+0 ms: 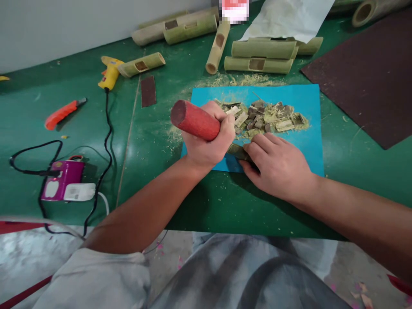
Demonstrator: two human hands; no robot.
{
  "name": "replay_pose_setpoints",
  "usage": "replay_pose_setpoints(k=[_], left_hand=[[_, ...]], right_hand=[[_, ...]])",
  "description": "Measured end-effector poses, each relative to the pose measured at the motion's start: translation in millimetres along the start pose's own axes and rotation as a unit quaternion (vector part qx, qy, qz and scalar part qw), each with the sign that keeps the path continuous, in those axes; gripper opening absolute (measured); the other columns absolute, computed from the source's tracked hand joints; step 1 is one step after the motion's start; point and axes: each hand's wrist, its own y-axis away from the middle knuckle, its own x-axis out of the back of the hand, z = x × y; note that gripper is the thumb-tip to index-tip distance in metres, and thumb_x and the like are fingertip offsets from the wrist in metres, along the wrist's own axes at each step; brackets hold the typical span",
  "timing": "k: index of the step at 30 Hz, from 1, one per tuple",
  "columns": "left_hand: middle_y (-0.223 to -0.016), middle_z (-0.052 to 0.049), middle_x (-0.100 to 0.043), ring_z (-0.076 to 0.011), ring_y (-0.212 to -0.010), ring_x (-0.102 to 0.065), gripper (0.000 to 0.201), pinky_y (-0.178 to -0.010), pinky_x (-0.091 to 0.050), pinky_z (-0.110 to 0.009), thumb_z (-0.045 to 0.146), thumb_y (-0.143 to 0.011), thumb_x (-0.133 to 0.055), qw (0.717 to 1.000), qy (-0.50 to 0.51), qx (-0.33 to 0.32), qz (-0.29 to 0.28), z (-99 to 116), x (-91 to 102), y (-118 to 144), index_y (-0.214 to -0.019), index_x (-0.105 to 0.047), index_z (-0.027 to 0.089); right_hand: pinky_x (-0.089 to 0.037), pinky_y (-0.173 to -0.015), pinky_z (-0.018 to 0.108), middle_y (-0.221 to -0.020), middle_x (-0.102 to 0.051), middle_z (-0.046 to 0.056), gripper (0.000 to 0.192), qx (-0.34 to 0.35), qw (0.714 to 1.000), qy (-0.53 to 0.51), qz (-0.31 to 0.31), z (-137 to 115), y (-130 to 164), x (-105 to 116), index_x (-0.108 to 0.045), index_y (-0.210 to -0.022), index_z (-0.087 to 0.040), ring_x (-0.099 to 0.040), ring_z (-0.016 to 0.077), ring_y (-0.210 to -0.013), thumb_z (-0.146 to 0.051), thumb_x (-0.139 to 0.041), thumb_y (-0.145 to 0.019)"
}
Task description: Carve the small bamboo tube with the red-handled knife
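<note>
My left hand [209, 139] is closed round the thick red handle [196, 121] of a tool, whose butt end points up and to the left. The working end is hidden below my fist, so its kind does not show. My right hand [278, 165] is wrapped over a piece of bamboo [237, 151], gripping it low near the front of a blue sheet [309, 146]. Only the bamboo's left end shows, close beside my left fist. Just beyond both hands lies a heap of bamboo chips and shavings [260, 118] on the sheet.
Bamboo tubes with cut openings [264, 49] lie at the back. To the left are a yellow glue gun [111, 74], an orange box cutter [62, 113], a brown sandpaper strip [148, 91] and a purple power adapter [66, 176] with cords. A large dark sheet [370, 77] covers the right.
</note>
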Motion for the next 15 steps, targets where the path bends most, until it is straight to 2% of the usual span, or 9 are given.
replay_pose_setpoints(k=[2, 6, 10, 15], left_hand=[[-0.061, 0.003, -0.053, -0.0086, -0.055, -0.049, 0.04, -0.055, -0.042, -0.027, 0.035, -0.099, -0.068, 1.0, 0.003, 0.016, -0.003, 2.2, 0.6, 0.8, -0.065, -0.055, 0.02], [-0.06, 0.003, -0.055, -0.0073, -0.048, -0.047, 0.041, -0.051, -0.043, -0.026, 0.04, -0.098, -0.071, 0.994, 0.038, 0.106, 0.013, 5.2, -1.1, 2.2, -0.065, -0.059, 0.019], [-0.059, 0.003, -0.053, -0.0074, -0.049, -0.047, 0.051, -0.054, -0.044, -0.027, 0.051, -0.095, -0.073, 0.995, 0.014, 0.099, 0.03, 4.5, -1.1, 2.0, -0.06, -0.056, 0.019], [-0.059, 0.003, -0.053, -0.0082, -0.05, -0.048, 0.047, -0.053, -0.041, -0.028, 0.046, -0.098, -0.07, 0.998, 0.008, 0.065, 0.005, 0.6, 2.5, 3.1, -0.063, -0.056, 0.02]], right_hand=[[-0.038, -0.066, 0.036, -0.081, -0.064, 0.008, 0.022, 0.001, 1.0, 0.001, 0.002, 0.2, 0.1, -0.1, -0.069, -0.086, -0.016, -0.052, 0.0223, -0.075, -0.023, -0.054, -0.101], [-0.039, -0.067, 0.036, -0.08, -0.064, 0.008, 0.023, 0.001, 1.0, 0.006, -0.004, 0.5, 0.4, 2.1, -0.07, -0.087, -0.016, -0.054, 0.0227, -0.075, -0.023, -0.054, -0.102], [-0.04, -0.069, 0.036, -0.084, -0.066, 0.01, 0.021, -0.024, 0.999, -0.012, -0.027, 0.2, 0.3, 6.0, -0.07, -0.091, -0.015, -0.056, 0.0243, -0.079, -0.028, -0.056, -0.1], [-0.039, -0.069, 0.036, -0.086, -0.067, 0.011, 0.022, -0.036, 0.998, -0.035, -0.04, 0.4, 0.5, 7.5, -0.07, -0.091, -0.015, -0.056, 0.0238, -0.079, -0.027, -0.053, -0.1]])
